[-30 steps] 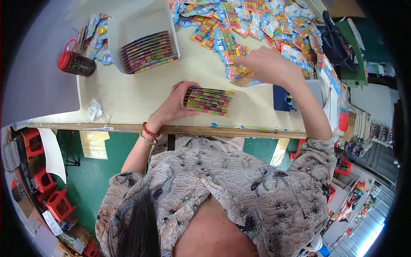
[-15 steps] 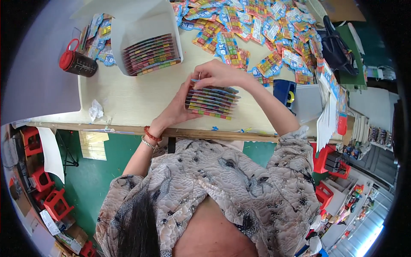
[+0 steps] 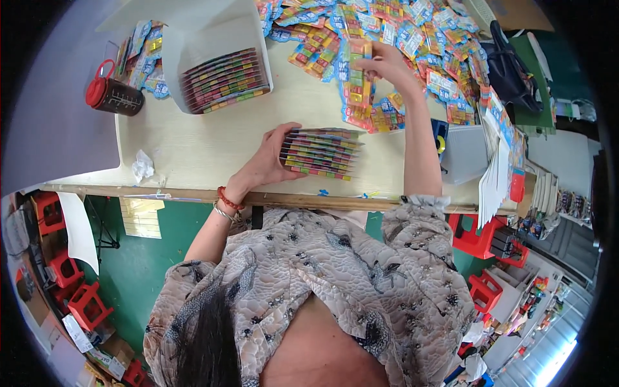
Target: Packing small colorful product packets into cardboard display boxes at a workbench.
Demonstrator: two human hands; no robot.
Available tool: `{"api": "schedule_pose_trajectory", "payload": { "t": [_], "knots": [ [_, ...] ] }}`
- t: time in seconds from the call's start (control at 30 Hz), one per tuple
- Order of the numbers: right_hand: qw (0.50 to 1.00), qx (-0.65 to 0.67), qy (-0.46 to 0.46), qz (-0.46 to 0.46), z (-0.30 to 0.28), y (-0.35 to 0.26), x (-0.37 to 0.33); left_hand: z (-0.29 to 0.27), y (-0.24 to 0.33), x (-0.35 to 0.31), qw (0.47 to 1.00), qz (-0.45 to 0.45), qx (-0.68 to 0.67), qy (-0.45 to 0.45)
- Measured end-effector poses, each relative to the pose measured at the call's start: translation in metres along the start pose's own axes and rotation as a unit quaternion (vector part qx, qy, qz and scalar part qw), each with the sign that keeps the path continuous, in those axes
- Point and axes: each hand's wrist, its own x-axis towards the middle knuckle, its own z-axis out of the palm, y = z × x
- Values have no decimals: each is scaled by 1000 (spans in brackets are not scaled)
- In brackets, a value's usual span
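My left hand [image 3: 269,158] is closed around one end of a stack of colourful flat packs [image 3: 320,153], standing on edge side by side near the table's front edge. Farther out to the right, my right hand [image 3: 390,66] pinches a single colourful flat pack [image 3: 358,74] with a blue border and rows of yellow, red and green blocks. That pack is beside a large loose pile of similar packs [image 3: 412,35] at the back right. An open white box [image 3: 222,29] stands at the back left, with a row of the same packs [image 3: 225,80] inside.
Left of the box are a dark jar with a red lid [image 3: 113,93] and more packs [image 3: 151,61]. Crumpled tissue [image 3: 143,166] lies at the front left. A blue tape dispenser [image 3: 440,135], a grey tray [image 3: 465,155] and a dark bag [image 3: 509,71] are on the right.
My right hand has moved from the stack out to the loose pile on the right and taken hold of a pack. My left hand stays on the stack.
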Motion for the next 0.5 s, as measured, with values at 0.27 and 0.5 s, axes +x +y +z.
{"api": "schedule_pose_trajectory", "payload": {
  "t": [0.27,0.5],
  "knots": [
    [990,136,12,-35,34,54,-72,5,-5,7,994,74,-75,21],
    [920,-223,-309,86,16,24,-61,5,-15,5,996,77,-21,37]
  ]
}}
